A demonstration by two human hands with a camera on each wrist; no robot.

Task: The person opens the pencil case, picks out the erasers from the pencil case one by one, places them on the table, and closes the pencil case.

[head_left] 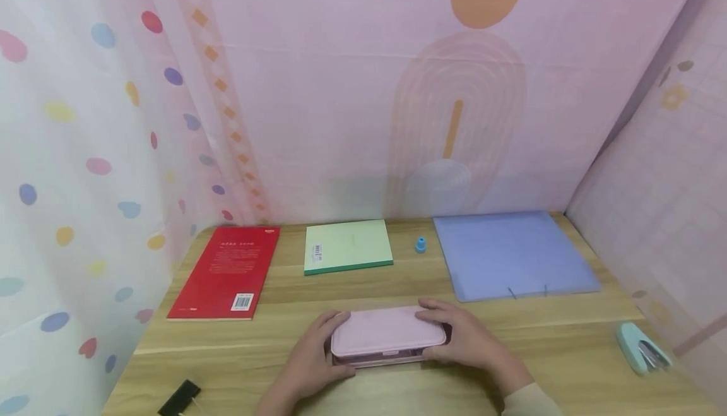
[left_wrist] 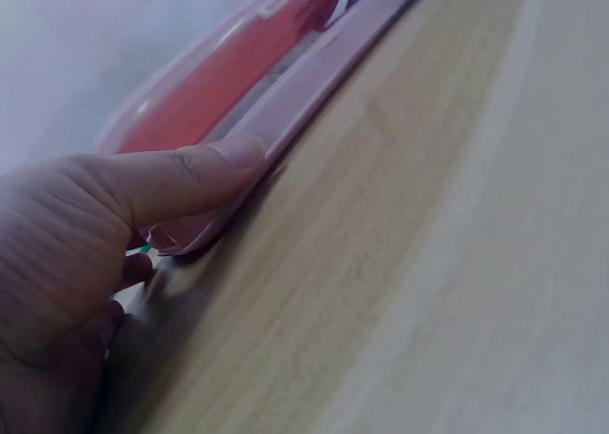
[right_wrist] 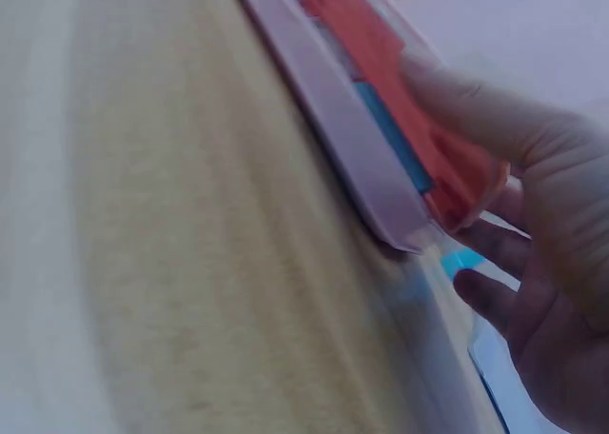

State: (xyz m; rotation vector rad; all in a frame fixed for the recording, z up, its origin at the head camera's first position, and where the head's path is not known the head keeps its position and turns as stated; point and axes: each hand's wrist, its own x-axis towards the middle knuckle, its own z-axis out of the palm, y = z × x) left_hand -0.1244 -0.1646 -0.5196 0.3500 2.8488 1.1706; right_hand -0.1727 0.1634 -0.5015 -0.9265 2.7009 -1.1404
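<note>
A pink pencil case (head_left: 389, 332) lies near the front middle of the table, its lid slightly raised along the near side. Through the gap, the right wrist view shows an orange-red inside of the lid (right_wrist: 366, 34) and a blue item (right_wrist: 395, 134) within. My left hand (head_left: 315, 356) grips the left end, with the thumb on the lower tray's front wall (left_wrist: 285, 106) in the left wrist view. On the right end, my right hand (head_left: 462, 334) holds the lid, thumb at its near edge and fingers over the top.
Behind the case lie a red book (head_left: 227, 271), a pale green notebook (head_left: 349, 245), a small blue bell-shaped piece (head_left: 420, 245) and a blue folder (head_left: 511, 255). A mint-green device with a metal part (head_left: 642, 348) sits at right, a black binder clip (head_left: 179, 397) at front left.
</note>
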